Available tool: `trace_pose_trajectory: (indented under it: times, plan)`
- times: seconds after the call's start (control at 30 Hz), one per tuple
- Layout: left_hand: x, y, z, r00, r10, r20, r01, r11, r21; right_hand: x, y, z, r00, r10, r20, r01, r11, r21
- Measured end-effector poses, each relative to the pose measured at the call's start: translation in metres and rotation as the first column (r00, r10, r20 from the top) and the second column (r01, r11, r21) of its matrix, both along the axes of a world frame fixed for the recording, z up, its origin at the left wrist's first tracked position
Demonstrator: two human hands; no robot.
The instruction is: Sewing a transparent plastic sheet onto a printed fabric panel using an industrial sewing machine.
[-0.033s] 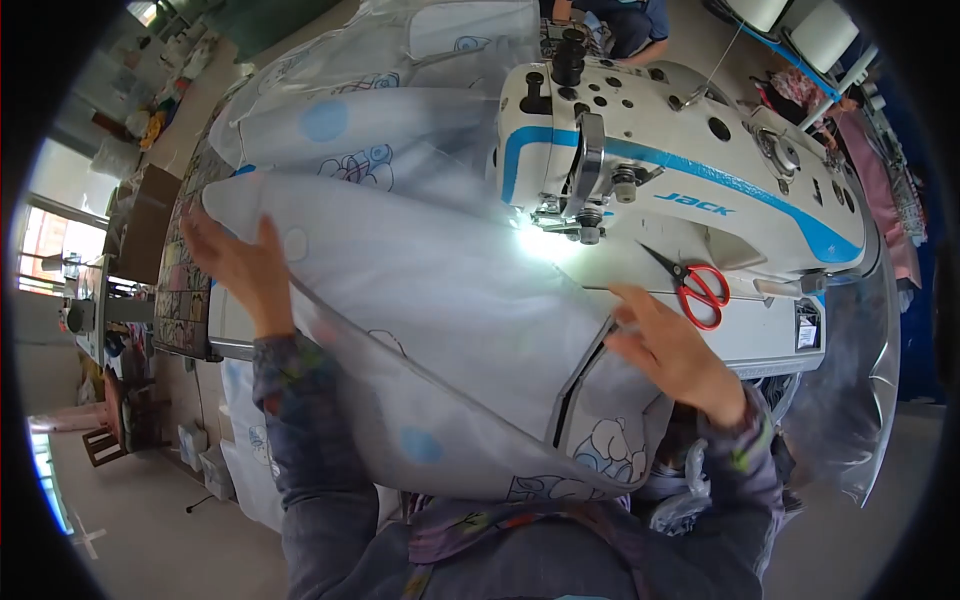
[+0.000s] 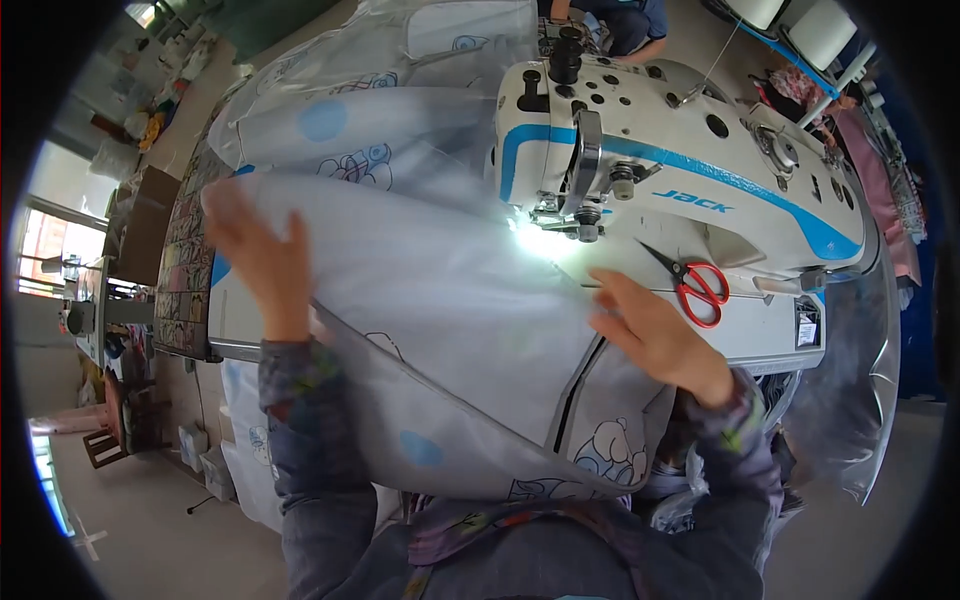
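A pale, sheet-like material (image 2: 450,290) with blue dots and cartoon outlines spreads over the machine table and my lap. Dark trim (image 2: 435,380) runs along one edge, and a black strip (image 2: 572,395) lies near its right side. My left hand (image 2: 262,268), blurred by motion, is over the sheet's left end with its fingers apart. At the sheet's right edge, my right hand (image 2: 662,335) has its fingers stretched out, thumb apart from them. Between and beyond the hands stands a white-and-blue sewing machine (image 2: 680,170), its lamp lighting the sheet beside the presser foot (image 2: 588,232).
Red-handled thread snips (image 2: 702,295) lie on the machine bed, right of the needle area. Large thread cones (image 2: 825,40) stand at the far right. More printed material (image 2: 400,130) is heaped behind the sheet. A person (image 2: 632,25) sits beyond the machine.
My left hand has moved a little to the right, and the sheet's left end has shifted with it. My right hand has moved slightly left.
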State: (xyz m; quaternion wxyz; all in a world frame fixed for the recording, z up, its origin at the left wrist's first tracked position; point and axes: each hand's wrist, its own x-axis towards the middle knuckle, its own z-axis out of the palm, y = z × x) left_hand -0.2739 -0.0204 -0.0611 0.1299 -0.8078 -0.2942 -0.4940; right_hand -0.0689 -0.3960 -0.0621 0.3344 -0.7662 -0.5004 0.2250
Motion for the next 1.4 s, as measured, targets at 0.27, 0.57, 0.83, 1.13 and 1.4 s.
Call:
trace_pose_trajectory:
  times: [0.27, 0.57, 0.83, 1.13, 1.4]
  plan:
    - [0.088, -0.062, -0.005, 0.453, -0.595, -0.664, 0.699, 0.699, -0.149, -0.03, 0.072, -0.044, 0.806, -0.126, 0.579, 0.091, 0.992, 0.089]
    - [0.092, -0.111, -0.012, 0.357, -0.675, -0.645, 0.59, 0.699, -0.404, -0.051, 0.105, -0.069, 0.694, -0.182, 0.697, 0.311, 0.948, -0.063]
    - [0.079, -0.121, -0.027, 0.48, -0.69, -0.541, 0.566, 0.715, -0.409, -0.042, 0.075, -0.061, 0.74, -0.257, 0.621, 0.293, 0.955, 0.045]
    - [0.09, -0.128, -0.036, 0.562, -0.656, -0.504, 0.534, 0.753, -0.385, -0.05, 0.096, -0.065, 0.651, -0.313, 0.692, 0.382, 0.922, 0.058]
    - [0.093, -0.132, -0.035, 0.574, -0.612, -0.543, 0.53, 0.784, -0.324, -0.051, 0.062, -0.041, 0.747, -0.25, 0.616, 0.218, 0.967, 0.128]
